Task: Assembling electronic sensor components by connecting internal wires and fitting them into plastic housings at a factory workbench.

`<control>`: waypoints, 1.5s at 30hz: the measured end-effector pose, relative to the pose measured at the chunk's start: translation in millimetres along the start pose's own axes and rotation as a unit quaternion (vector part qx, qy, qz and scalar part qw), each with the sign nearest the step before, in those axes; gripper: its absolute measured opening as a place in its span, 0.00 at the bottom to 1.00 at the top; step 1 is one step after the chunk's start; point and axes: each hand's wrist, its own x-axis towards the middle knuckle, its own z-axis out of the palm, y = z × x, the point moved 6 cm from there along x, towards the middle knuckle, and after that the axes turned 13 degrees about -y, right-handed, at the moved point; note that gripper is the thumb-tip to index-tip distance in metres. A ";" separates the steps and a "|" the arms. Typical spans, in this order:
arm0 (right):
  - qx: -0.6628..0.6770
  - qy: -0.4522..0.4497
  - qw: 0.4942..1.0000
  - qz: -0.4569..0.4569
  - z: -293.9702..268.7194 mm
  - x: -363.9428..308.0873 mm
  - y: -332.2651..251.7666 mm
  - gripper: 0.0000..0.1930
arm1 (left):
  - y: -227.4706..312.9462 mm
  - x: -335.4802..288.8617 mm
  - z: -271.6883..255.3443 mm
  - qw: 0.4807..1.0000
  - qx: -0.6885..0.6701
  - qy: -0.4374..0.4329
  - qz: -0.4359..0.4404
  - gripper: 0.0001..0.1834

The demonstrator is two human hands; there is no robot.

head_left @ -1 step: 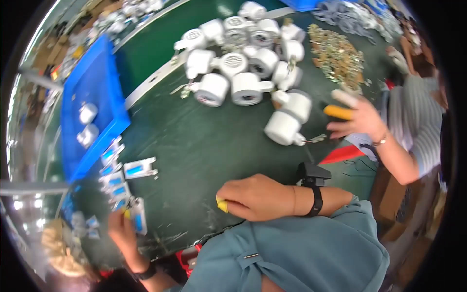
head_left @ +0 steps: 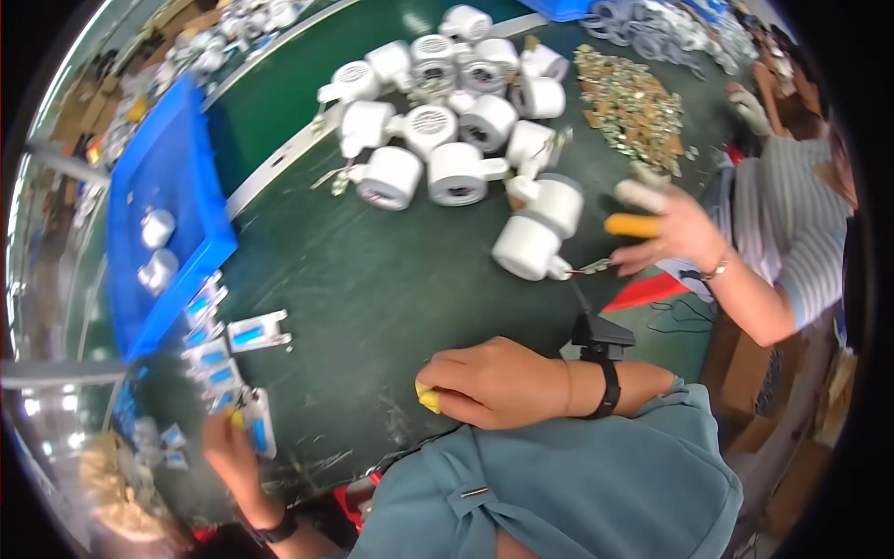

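My left hand (head_left: 230,455) is at the lower left, its fingers curled at the edge of a small white plate-like part with a blue patch (head_left: 261,424). Yellow shows at a fingertip; whether the fingers grip the part is hidden. Similar white and blue parts (head_left: 212,361) lie just beyond it in a loose row, one (head_left: 258,331) set apart to the right. Over the table's near middle, my right hand (head_left: 494,382) is closed, thumb and fingers pressed together. A yellow bit (head_left: 428,398) shows at its fingertips, perhaps a finger cover; anything pinched there is hidden.
White round housings (head_left: 458,175) crowd the far middle; two more stand together (head_left: 529,244), nearer on the right. A blue bin (head_left: 223,244) at left holds two white pieces. Small metal parts (head_left: 633,112) are heaped at far right. A co-worker's hand (head_left: 684,228) reaches in from the right.
The whole scene has shifted slightly left in the view. My hands look nearly unchanged in pose.
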 end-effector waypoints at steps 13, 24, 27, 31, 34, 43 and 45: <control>-0.329 0.283 0.875 0.217 -87.2 -104.7 -13.6 0.24 | -48.6 12.2 -8.6 0.975 -0.149 0.005 -0.165 0.11; -0.583 0.189 0.766 0.194 -105.7 -55.8 2.4 0.15 | 44.3 -3.1 -15.3 0.899 -0.404 -0.169 -0.017 0.11; -0.566 0.147 0.781 0.219 -99.2 -52.8 1.9 0.09 | 83.8 17.9 32.1 0.875 -0.378 -0.296 0.064 0.13; -0.439 0.071 0.845 0.298 -75.0 -49.1 15.6 0.05 | 128.6 46.5 78.8 0.890 -0.277 -0.317 0.178 0.08; -0.148 0.019 0.968 0.203 -48.3 -35.9 32.5 0.05 | 137.0 54.2 103.9 0.860 -0.372 -0.342 0.064 0.09; 0.452 -0.039 0.875 0.169 21.3 80.1 66.5 0.10 | 119.4 53.9 121.4 0.750 -0.572 -0.327 -0.052 0.08; 0.488 -0.064 0.859 0.144 27.1 89.9 62.2 0.12 | 115.2 53.8 120.5 0.770 -0.552 -0.318 -0.040 0.08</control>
